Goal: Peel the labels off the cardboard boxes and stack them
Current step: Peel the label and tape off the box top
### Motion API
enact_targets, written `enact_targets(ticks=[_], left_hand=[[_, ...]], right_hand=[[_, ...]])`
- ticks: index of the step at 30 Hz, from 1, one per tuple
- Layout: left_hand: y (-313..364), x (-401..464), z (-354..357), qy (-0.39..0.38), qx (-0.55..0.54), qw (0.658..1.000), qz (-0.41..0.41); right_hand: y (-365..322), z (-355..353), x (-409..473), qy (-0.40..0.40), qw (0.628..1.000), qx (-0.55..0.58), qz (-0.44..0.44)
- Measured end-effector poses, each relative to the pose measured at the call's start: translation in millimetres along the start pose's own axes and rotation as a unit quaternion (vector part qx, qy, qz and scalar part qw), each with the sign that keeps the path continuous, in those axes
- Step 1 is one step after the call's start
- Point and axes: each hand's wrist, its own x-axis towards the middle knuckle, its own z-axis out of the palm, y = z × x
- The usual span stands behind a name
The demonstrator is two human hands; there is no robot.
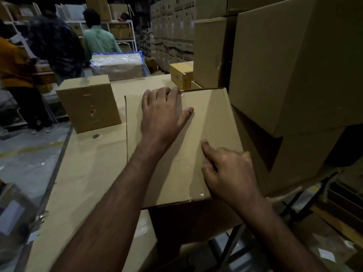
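A plain cardboard box [214, 118] lies in front of me on the cardboard-covered table [88, 163], sealed with clear tape; no label shows on its top. My left hand [163, 112] rests flat on the box top, fingers reaching its far edge and thumb spread out. My right hand [227, 171] is at the box's near right corner, its index finger stretched out and touching the top while the other fingers are curled under. A second, smaller box [88, 105] stands on the table to the left.
Large stacked boxes [294, 65] crowd the right side, close against my box. A small yellow box [181, 75] sits beyond it. A plastic-wrapped bundle [117, 65] and several people [98, 40] stand at the back left by shelves. Floor drops off left of the table.
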Motion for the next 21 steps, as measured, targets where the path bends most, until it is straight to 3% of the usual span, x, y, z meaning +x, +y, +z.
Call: enact_targets(ticks=[4, 8, 13, 18, 21], left_hand=[[-4.2, -0.6, 0.9, 0.004, 0.001, 1.0, 0.001], [-2.1, 1.9, -0.2, -0.002, -0.012, 1.0, -0.005], [-2.6, -0.9, -1.3, 0.0, -0.001, 1.0, 0.004], [-1.8, 0.6, 0.2, 0.003, -0.004, 1.0, 0.004], [-1.1, -3.4, -0.8, 0.009, 0.001, 1.0, 0.007]], right_hand=[[-5.3, -2.6, 26.1, 0.031, 0.999, -0.008, 0.011], [-8.5, 0.4, 0.3, -0.011, 0.999, -0.052, -0.001], [-8.5, 0.8, 24.3, 0.028, 0.999, -0.017, 0.011], [-10.5, -2.8, -4.5, -0.021, 0.999, -0.035, 0.018], [-9.4, -3.4, 16.5, 0.008, 1.0, -0.017, 0.017]])
